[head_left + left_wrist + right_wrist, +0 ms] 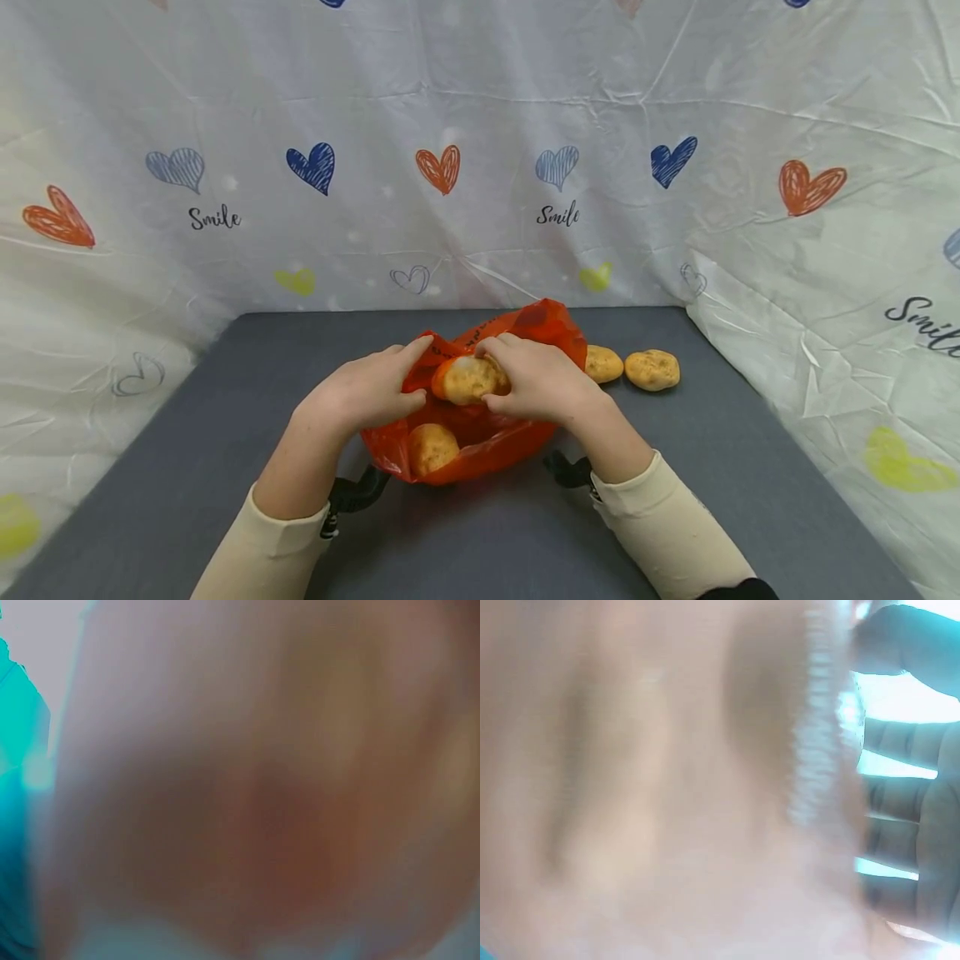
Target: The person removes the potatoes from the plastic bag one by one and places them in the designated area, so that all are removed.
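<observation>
The bench (240, 417) spreads left of the bag, its left edge slanting from lower left to the hanging sheet (247, 117). The left hand (367, 387), thumb and forefinger spread apart, touches the left rim of the red bag (495, 454) at centre frame. One potato (432, 448) lies low in its mouth; above that, the right hand (543, 377) pinches a second potato (471, 382) over the opening. Two loose potatoes (652, 370) sit right of the bag, near the bench's right edge.
</observation>
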